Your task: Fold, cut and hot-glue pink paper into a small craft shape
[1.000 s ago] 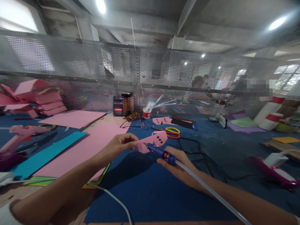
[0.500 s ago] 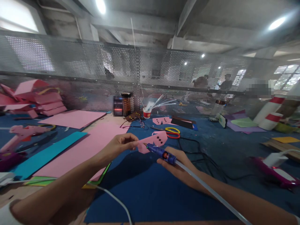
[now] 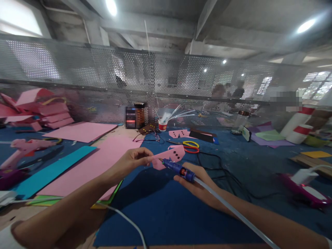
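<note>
My left hand (image 3: 131,163) pinches a folded pink paper piece (image 3: 169,156) with small dark squares on it, held above the blue table cover (image 3: 166,207). A blue glue gun (image 3: 178,169) lies in my right hand (image 3: 198,183), fingers wrapped round it. Its nozzle touches the lower edge of the pink piece. A clear glue stick (image 3: 233,212) juts from the gun's back along my right forearm.
Pink sheets (image 3: 103,159) and a teal sheet (image 3: 49,169) lie at the left, with another pink glue gun (image 3: 23,147). Scissors with yellow and red handles (image 3: 190,147), a red cup (image 3: 162,125), a dark jar (image 3: 139,115) and black cables (image 3: 220,173) sit behind. A perforated metal screen (image 3: 166,86) bounds the bench.
</note>
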`<state>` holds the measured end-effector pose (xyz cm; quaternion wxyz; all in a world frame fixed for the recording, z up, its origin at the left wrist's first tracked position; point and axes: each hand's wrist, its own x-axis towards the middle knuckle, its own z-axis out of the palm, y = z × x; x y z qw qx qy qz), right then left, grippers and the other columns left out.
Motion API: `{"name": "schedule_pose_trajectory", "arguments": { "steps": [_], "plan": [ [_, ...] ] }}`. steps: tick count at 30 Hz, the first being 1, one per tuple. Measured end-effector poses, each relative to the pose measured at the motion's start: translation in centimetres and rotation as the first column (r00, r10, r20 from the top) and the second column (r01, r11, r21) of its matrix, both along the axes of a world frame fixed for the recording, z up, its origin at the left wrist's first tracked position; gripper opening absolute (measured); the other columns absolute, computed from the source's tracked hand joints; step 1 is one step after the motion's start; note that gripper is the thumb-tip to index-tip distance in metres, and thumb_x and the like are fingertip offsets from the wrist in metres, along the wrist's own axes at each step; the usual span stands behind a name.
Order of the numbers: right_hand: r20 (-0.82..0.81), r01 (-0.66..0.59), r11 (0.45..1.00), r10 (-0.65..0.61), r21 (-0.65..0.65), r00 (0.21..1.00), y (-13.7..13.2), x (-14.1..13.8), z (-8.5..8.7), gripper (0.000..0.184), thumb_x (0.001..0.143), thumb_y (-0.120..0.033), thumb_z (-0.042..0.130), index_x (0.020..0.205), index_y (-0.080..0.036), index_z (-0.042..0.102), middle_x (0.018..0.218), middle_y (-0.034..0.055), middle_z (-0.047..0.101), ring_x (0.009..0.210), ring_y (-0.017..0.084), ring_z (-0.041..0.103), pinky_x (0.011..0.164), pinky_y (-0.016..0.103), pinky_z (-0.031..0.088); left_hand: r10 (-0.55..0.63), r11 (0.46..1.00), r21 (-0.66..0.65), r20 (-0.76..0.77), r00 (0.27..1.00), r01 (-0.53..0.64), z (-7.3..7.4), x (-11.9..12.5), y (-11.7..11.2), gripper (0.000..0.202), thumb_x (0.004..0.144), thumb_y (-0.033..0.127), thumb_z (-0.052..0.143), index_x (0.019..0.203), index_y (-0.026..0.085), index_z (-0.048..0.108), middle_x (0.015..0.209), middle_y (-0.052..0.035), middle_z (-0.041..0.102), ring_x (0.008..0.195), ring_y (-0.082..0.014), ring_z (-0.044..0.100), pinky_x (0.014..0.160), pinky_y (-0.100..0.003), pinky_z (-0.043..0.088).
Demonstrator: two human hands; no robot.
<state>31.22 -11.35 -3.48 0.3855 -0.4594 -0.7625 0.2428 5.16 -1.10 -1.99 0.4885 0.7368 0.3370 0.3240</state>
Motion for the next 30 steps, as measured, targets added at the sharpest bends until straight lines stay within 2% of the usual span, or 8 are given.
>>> {"name": "schedule_pose_trajectory", "arguments": {
  "steps": [10,30],
  "plan": [
    [0.032,-0.001,1.000,0.002,-0.027,0.999,0.08,0.08,-0.27,0.032,0.093,-0.043,0.057,0.075,-0.019,0.046,0.072,-0.0030,0.044,0.064,0.011,0.040,0.059,0.025,0.033,-0.006,1.000,-0.009,0.007,1.000,0.006,-0.05,-0.01,0.01,0.026,0.083,0.042,0.068,0.087,0.017,0.068,0.078,-0.0012,0.063,0.075,-0.0160,0.055,0.072,-0.028,0.043],
    [0.071,0.011,1.000,-0.010,-0.024,0.997,0.24,0.11,-0.56,0.033,0.094,-0.044,0.057,0.075,-0.019,0.045,0.072,-0.0033,0.045,0.064,0.011,0.041,0.060,0.024,0.033,-0.006,1.000,-0.026,0.025,1.000,0.006,0.11,0.02,-0.15,0.023,0.083,0.041,0.070,0.087,0.018,0.068,0.080,-0.0008,0.064,0.075,-0.0155,0.055,0.072,-0.028,0.042]
  ]
}}
